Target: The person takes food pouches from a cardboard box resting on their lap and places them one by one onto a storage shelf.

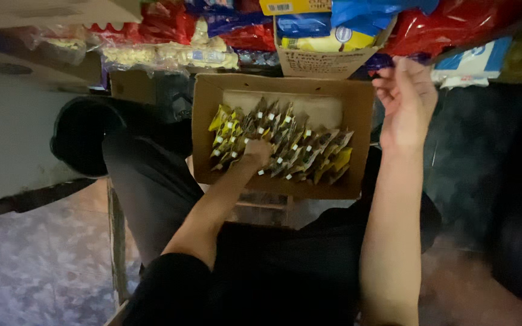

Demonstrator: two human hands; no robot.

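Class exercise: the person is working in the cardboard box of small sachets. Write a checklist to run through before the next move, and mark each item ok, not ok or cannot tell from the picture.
1. Left hand is down among the sachets: ok.
2. Left hand actually grips a sachet: cannot tell, the fingers are buried in the pile.
3. Right hand is empty and raised at the box's far right corner: ok.
4. Cardboard box sits open, flaps out of the way: ok.
5. Sachets stand in tidy rows: not ok, they lean and overlap.
6. Lighting good enough to tell sachet types: not ok, the scene is dim.
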